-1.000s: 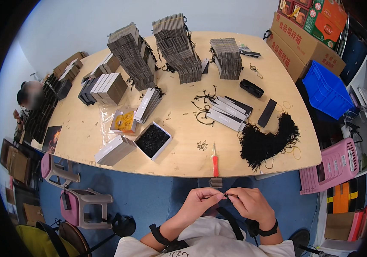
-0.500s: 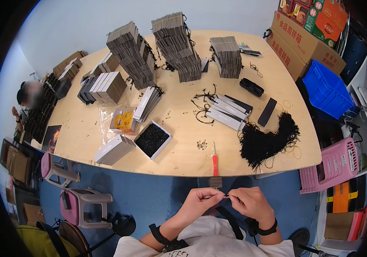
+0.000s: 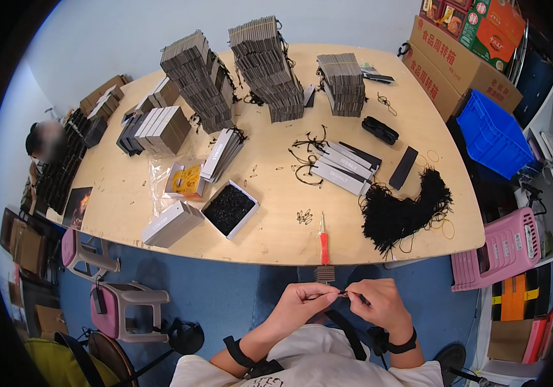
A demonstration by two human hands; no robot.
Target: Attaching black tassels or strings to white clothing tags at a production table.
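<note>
My left hand (image 3: pixel 305 303) and my right hand (image 3: pixel 381 303) meet in front of my chest, just off the table's near edge. Both are closed, thumbs against fingers, on a small black piece (image 3: pixel 343 294) pinched between them; it is too small to tell its kind. Straight ahead lies a red-handled awl-like tool (image 3: pixel 324 248) with a thin metal shaft, its handle reaching the edge. Several small metal clips (image 3: pixel 304 217) form a little pile beside its tip. To the right spreads a bundle of black cords (image 3: pixel 392 219). Grey tags with black cords (image 3: pixel 344 169) lie behind it.
Tall stacks of grey tags (image 3: pixel 266 71) stand at the table's (image 3: pixel 270 245) back. On the left are a white box of small black pieces (image 3: pixel 229 211) and a box of yellow rubber bands (image 3: pixel 187 180). A blue crate (image 3: pixel 494 134) is at right; another person (image 3: pixel 47 142) is far left.
My right hand has shifted very slightly upward, its fingers curling a little differently at the black piece. My left hand stays nearly still. At far left, the other person's raised hand has lowered.
</note>
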